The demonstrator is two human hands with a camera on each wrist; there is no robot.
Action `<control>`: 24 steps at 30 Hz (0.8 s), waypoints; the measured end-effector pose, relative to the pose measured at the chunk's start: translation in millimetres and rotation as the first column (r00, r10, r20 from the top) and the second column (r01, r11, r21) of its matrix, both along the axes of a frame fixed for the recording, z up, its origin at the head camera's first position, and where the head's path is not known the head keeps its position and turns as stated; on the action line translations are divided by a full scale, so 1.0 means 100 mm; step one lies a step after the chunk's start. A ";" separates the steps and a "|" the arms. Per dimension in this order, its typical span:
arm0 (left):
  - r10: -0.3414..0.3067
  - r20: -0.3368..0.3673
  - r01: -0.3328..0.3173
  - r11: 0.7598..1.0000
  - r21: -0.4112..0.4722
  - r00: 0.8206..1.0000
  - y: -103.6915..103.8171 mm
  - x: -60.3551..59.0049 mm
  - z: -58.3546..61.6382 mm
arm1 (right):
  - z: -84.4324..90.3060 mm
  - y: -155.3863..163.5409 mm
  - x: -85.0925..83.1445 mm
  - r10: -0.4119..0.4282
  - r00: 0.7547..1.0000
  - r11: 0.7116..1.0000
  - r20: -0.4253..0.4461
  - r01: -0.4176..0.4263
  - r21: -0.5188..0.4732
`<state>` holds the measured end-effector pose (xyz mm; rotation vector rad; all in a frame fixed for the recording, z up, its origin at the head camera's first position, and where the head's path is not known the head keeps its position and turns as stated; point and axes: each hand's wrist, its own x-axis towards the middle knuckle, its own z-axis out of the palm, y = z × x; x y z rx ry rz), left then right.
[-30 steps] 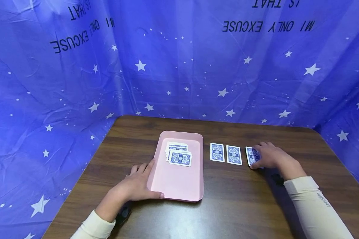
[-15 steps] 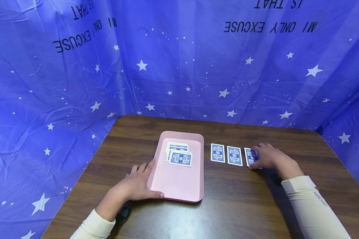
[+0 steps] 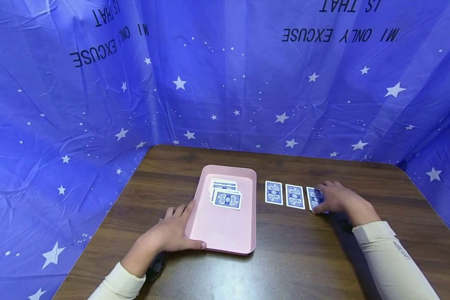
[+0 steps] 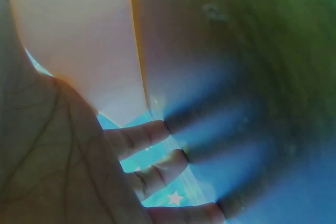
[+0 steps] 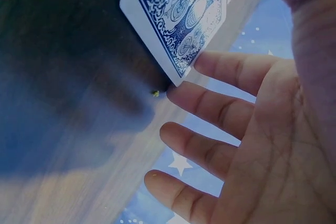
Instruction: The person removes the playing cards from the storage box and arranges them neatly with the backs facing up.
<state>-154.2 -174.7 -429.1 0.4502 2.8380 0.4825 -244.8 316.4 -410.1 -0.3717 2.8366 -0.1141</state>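
Observation:
My right hand [image 3: 339,198] lies over the rightmost playing card [image 3: 313,199], thumb at its near edge and fingers at its far and right side. In the right wrist view, fairly straight fingers touch the edge of that blue-backed card [image 5: 181,17]; the thumb tip is out of sight. Two more face-down playing cards, the middle one [image 3: 295,196] and the left one [image 3: 273,193], line up beside it. My left hand [image 3: 170,233] rests against the pink tray [image 3: 221,233], fingers spread along its left side and thumb at the near edge.
Inside the tray, toward its far end, lies a loose overlapping pile of face-down cards [image 3: 227,200]. The brown wooden table [image 3: 285,258] ends at a blue star-patterned curtain [image 3: 225,96] behind and at the sides.
The rightmost card has slid slightly left under my right hand, closer to the middle card. My left hand and the tray have stayed in place; the head view has shifted a little.

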 end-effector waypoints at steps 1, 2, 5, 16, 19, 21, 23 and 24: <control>-0.001 -0.001 0.001 1.000 0.000 1.000 0.00 0.00 0.00 | 0.00 0.00 0.00 -0.002 1.000 1.000 0.000 0.002 -0.001; -0.003 -0.003 0.003 1.000 -0.001 1.000 0.00 0.00 0.00 | -0.01 0.00 -0.01 -0.002 1.000 1.000 0.000 0.002 0.000; -0.006 -0.005 0.006 1.000 0.000 1.000 0.00 0.00 0.00 | -0.02 0.01 -0.01 -0.009 1.000 1.000 -0.001 0.009 0.004; -0.008 -0.013 0.008 1.000 0.000 1.000 0.00 -0.01 -0.01 | -0.05 0.03 -0.01 -0.009 1.000 1.000 -0.019 0.009 0.007; -0.007 -0.012 0.007 1.000 0.000 1.000 0.00 -0.01 -0.02 | -0.04 0.02 0.00 -0.012 1.000 1.000 -0.021 0.012 0.007; -0.008 -0.013 0.008 1.000 -0.002 1.000 0.00 0.00 -0.02 | -0.03 0.02 0.01 -0.015 1.000 1.000 -0.023 0.016 0.008; -0.007 -0.013 0.007 1.000 -0.002 1.000 0.00 0.00 -0.02 | -0.02 0.01 0.01 -0.021 0.999 1.000 -0.025 0.021 0.013; -0.006 -0.013 0.006 1.000 -0.002 1.000 0.00 0.00 -0.02 | -0.01 0.01 0.01 -0.020 0.999 1.000 -0.029 0.020 0.016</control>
